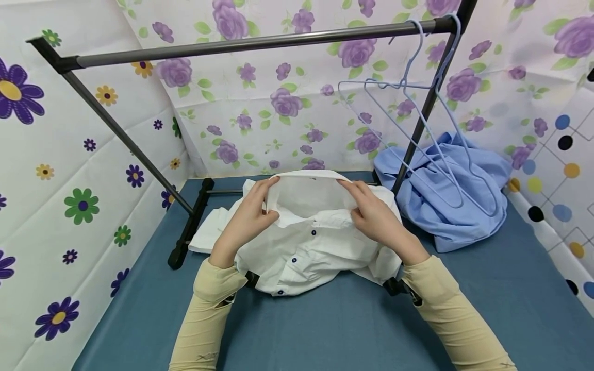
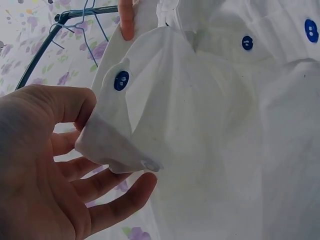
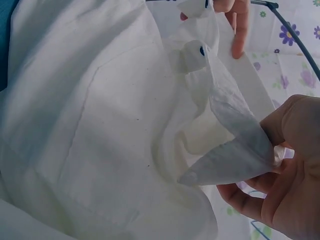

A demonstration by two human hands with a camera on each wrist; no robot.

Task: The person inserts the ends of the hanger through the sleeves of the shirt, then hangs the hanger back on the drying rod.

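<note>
A white shirt [image 1: 278, 252] lies on the surface [image 1: 334, 335] in front of a garment rack [image 1: 250, 44], a person's left grip [image 1: 250, 214] and right grip [image 1: 375, 215] pinching opposite sides of its collar [image 1: 306, 189], apparently to spread it wide.

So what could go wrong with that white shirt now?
The left hand and right hand hold the white shirt only by its collar, so it might slip if one lets go. The front lies in folds, so it could stay wrinkled. The hangers hang close together on the rail, so they might tangle.
</note>
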